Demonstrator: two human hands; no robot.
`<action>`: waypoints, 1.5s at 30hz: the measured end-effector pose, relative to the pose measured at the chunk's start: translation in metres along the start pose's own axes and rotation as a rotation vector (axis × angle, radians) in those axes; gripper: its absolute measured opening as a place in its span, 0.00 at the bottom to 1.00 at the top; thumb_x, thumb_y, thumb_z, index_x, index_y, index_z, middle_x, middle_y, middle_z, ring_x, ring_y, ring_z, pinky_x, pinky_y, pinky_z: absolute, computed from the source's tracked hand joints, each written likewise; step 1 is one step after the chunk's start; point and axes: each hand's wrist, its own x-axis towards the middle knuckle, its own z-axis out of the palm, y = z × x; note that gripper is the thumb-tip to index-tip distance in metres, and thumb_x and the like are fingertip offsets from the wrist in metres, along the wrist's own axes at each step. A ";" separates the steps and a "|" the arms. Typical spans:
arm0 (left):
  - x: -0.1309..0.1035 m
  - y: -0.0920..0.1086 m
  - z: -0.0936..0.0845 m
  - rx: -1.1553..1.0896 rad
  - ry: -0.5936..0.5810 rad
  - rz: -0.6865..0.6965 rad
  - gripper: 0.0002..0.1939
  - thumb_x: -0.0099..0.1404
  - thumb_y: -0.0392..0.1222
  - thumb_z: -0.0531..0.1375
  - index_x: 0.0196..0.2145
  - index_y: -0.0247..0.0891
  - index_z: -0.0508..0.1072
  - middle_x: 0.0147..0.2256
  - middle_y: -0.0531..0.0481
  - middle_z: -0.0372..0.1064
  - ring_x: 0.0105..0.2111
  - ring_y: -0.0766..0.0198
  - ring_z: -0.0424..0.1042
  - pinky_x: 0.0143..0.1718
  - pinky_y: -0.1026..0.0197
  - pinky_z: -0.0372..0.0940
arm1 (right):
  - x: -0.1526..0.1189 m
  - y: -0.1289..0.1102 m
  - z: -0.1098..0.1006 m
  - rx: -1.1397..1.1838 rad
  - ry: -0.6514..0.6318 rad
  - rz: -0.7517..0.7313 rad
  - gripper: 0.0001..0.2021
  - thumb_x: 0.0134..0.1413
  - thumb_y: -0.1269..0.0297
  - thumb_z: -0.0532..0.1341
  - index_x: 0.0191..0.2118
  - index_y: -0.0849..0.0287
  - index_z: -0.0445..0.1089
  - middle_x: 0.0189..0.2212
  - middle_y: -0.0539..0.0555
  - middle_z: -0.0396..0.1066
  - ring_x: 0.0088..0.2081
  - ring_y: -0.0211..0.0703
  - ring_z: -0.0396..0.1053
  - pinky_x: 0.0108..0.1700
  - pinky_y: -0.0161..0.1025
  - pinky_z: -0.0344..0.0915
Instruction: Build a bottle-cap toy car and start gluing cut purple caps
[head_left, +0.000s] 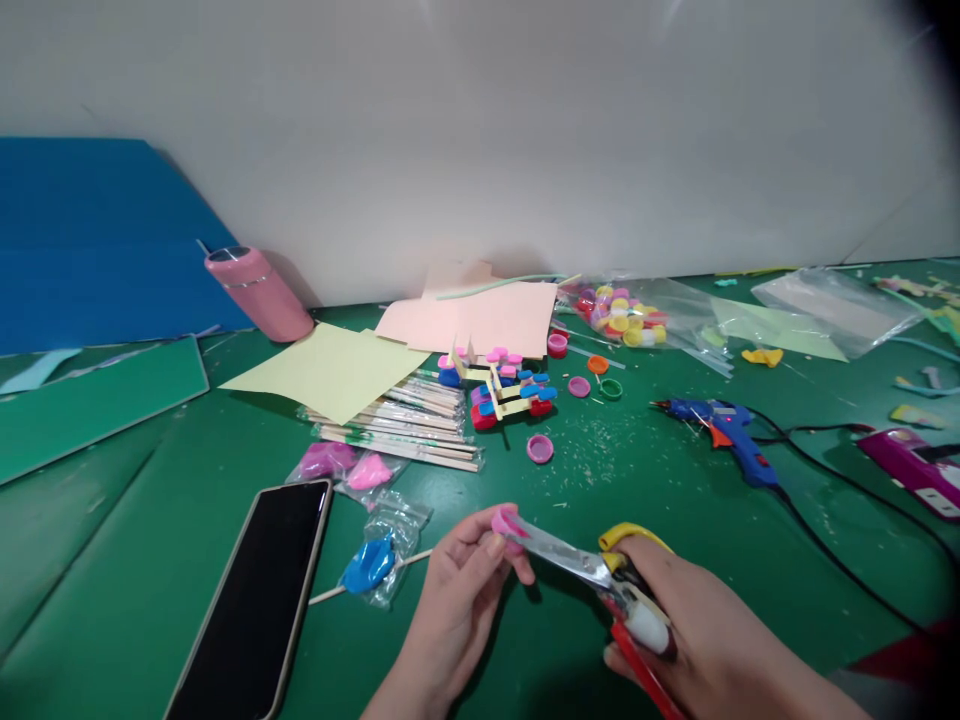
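At 6 o'clock, pink piece (501,520), partly covered by the left hand (465,580) and scissors (562,552). At 4 o'clock, right hand (697,610), some fingers hidden behind the handles; red handle (641,665) cropped below. At 8 o'clock, phone (251,600), near end cropped. At 3 o'clock, purple device (900,465), cropped rightward. At 4 o'clock, pale specks (592,462), too small to identify.

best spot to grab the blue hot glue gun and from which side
Take the hot glue gun by its handle, likely from the near right: the handle slants that way, while the nozzle points left, away from that approach.
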 end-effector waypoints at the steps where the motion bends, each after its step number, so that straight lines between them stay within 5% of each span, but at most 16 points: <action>1: 0.000 -0.001 0.000 0.013 0.001 0.003 0.12 0.53 0.37 0.62 0.37 0.31 0.73 0.21 0.50 0.70 0.22 0.69 0.66 0.29 0.67 0.60 | 0.000 0.001 0.001 -0.010 0.002 -0.014 0.13 0.41 0.61 0.61 0.33 0.55 0.57 0.26 0.48 0.68 0.25 0.39 0.63 0.26 0.34 0.54; 9: -0.001 -0.003 -0.001 0.129 0.009 0.066 0.11 0.56 0.36 0.60 0.39 0.34 0.72 0.24 0.49 0.72 0.27 0.67 0.68 0.35 0.64 0.60 | 0.001 0.002 0.001 -0.107 0.048 -0.021 0.14 0.41 0.57 0.61 0.33 0.56 0.58 0.29 0.51 0.68 0.27 0.42 0.62 0.27 0.35 0.53; 25: -0.001 -0.006 0.003 0.277 0.102 0.179 0.12 0.53 0.37 0.62 0.37 0.35 0.72 0.26 0.50 0.72 0.26 0.67 0.70 0.33 0.65 0.64 | 0.001 0.007 0.006 0.059 -0.102 0.056 0.12 0.44 0.53 0.59 0.28 0.56 0.59 0.22 0.46 0.67 0.21 0.36 0.59 0.22 0.31 0.50; 33: 0.001 -0.008 0.001 0.340 0.132 0.240 0.12 0.51 0.37 0.63 0.36 0.37 0.71 0.27 0.51 0.71 0.26 0.68 0.71 0.32 0.67 0.66 | -0.002 0.008 0.003 -0.055 0.032 0.020 0.11 0.43 0.58 0.60 0.30 0.54 0.57 0.23 0.46 0.66 0.23 0.38 0.61 0.24 0.33 0.52; 45: 0.000 -0.015 -0.005 0.673 0.192 0.536 0.15 0.49 0.29 0.61 0.36 0.41 0.71 0.30 0.53 0.70 0.30 0.69 0.71 0.34 0.70 0.67 | 0.001 0.010 0.010 -0.151 0.095 -0.057 0.15 0.44 0.55 0.60 0.36 0.57 0.60 0.29 0.53 0.69 0.27 0.44 0.66 0.27 0.36 0.56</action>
